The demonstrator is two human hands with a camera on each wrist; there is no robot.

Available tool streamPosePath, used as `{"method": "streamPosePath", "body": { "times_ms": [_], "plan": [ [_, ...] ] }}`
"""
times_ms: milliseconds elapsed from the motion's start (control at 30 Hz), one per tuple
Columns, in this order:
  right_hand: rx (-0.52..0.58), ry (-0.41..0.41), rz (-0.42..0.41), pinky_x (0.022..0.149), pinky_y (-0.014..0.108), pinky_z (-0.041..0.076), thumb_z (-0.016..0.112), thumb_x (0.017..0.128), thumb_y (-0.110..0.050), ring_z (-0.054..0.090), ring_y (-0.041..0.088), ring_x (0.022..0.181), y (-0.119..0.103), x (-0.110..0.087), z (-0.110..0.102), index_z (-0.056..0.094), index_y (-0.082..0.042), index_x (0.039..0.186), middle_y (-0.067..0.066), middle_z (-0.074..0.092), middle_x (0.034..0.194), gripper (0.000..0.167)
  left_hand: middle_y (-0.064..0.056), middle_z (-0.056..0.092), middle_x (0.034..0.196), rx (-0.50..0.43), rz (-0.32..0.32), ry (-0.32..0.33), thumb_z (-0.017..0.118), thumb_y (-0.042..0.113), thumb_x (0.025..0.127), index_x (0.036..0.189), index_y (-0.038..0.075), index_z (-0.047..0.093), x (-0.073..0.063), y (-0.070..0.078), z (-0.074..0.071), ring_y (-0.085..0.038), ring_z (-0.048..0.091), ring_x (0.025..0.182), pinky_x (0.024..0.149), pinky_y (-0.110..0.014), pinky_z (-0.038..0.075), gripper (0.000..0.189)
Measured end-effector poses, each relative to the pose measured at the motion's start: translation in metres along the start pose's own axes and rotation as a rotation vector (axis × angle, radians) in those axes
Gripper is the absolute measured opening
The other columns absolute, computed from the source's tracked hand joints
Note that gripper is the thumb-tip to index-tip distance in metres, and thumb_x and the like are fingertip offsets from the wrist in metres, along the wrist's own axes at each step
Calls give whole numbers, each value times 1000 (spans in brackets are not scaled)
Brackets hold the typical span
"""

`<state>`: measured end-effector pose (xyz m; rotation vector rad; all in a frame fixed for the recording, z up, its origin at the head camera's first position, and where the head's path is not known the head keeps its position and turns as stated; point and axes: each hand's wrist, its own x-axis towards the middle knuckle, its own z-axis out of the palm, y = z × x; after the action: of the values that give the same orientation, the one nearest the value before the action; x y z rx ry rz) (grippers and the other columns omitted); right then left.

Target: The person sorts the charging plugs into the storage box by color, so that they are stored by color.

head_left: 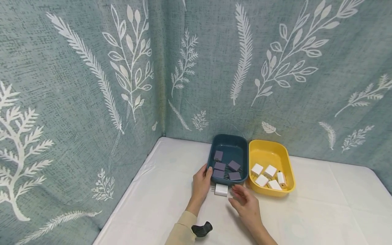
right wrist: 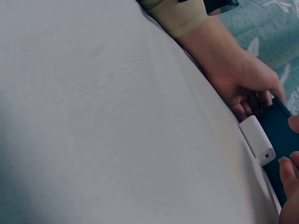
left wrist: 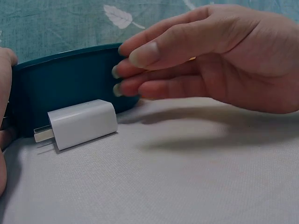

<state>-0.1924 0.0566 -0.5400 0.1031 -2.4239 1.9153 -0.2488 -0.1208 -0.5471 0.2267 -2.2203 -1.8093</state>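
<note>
My left hand point(head_left: 201, 183) grips the dark teal bin point(head_left: 229, 140) at its near left corner, thumb at the rim and fingers curled below in the right wrist view. Several purple-grey plug chargers point(head_left: 234, 165) lie inside this bin. A single white plug charger point(head_left: 221, 190) lies on the cloth right in front of the bin, its prongs pointing left. Just right of it, my right hand point(head_left: 247, 204) hovers with thumb and fingers apart and nothing between them. In the left wrist view its fingertips point(left wrist: 145, 55) overlap the bin's front wall.
Against the teal bin's right side stands a yellow bin point(head_left: 288, 170) with several white plug chargers point(head_left: 270, 170) in it. White cloth point(head_left: 330, 204) covers the table. Patterned green curtains point(head_left: 208, 68) hang behind and at the left.
</note>
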Motion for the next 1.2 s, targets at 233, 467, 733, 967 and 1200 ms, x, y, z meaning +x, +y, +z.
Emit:
{"method": "streamPosePath", "body": {
  "times_ms": [233,467,733,967,1200],
  "plan": [
    [33,-47,31,98,20,53,77,77,4,62,26,118,0,0,3,57,-3,131,14,65,127,58,-17,56,139,1,1,-5,50,36,101,138,1,52,-1,-1,-1,-28,54,130,107,-38,48,51],
    [36,-102,29,100,23,52,80,75,1,59,27,124,2,2,4,56,-4,132,14,61,133,61,-16,58,138,-6,6,2,50,36,101,138,2,53,0,-3,-2,-26,56,129,106,-38,49,50],
    [-6,-151,-1,101,25,52,80,75,-1,58,28,125,5,6,4,58,-6,130,12,61,133,59,-16,57,138,-15,11,-2,50,36,101,138,2,52,0,-1,-1,-26,55,129,107,-37,48,50],
    [-143,-172,-38,100,24,53,81,76,-7,60,28,122,4,6,2,59,-8,130,11,61,132,58,-17,57,138,-2,19,-6,49,36,102,138,1,52,-1,2,0,-27,55,130,107,-36,48,51],
    [-258,-184,-99,100,24,53,80,77,-8,60,22,121,4,3,3,60,-10,128,4,63,129,55,-17,57,138,-2,19,-3,50,36,101,138,1,52,-2,1,0,-27,55,129,107,-37,48,50]
  ]
}}
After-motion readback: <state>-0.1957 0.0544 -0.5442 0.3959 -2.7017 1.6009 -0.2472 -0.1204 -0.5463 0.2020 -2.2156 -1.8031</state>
